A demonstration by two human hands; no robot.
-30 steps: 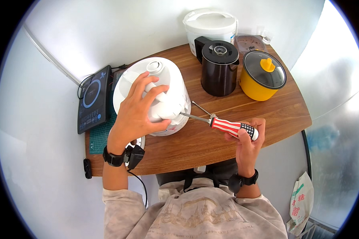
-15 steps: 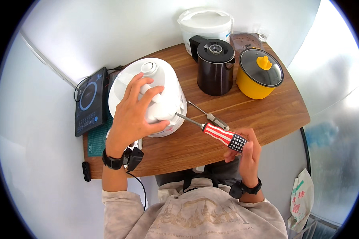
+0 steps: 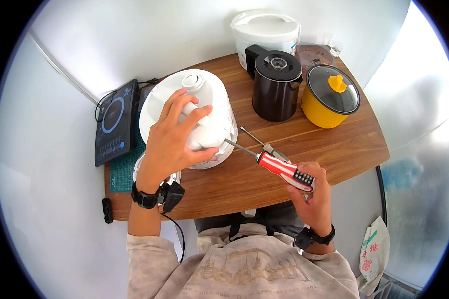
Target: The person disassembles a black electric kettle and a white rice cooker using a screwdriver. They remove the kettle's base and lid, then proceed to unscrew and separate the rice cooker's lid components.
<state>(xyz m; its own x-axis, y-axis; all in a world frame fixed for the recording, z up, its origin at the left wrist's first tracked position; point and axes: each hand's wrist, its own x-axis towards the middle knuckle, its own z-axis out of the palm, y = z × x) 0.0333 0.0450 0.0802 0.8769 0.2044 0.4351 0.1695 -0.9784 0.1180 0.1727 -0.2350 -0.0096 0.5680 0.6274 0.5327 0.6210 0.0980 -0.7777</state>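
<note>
A white, round appliance that looks like a rice cooker (image 3: 223, 97) stands on the left half of the table. My left hand (image 3: 172, 139) grips the raised part of its top, thumb on the near side and fingers curved over the far side. In my right hand (image 3: 312, 197) is the patterned red, white and black handle of a screwdriver (image 3: 279, 167). Its shaft points up and left, with the tip at the appliance's side close to my left thumb. Whether the tip sits in a screw is too small to tell. A second, grey-handled screwdriver (image 3: 274, 152) lies just behind the shaft.
Behind stand a black kettle (image 3: 277, 97), a yellow pot (image 3: 324, 107) with a glass lid and a white lidded container (image 3: 264, 35). A black induction cooktop (image 3: 114, 124) is at the left, over a green mat (image 3: 122, 177). The wooden table (image 3: 224, 192) ends close to my body.
My right hand has turned the screwdriver handle, so its pattern shows differently, and the fingers have shifted on it. The left hand keeps its grip. The whole view has moved slightly.
</note>
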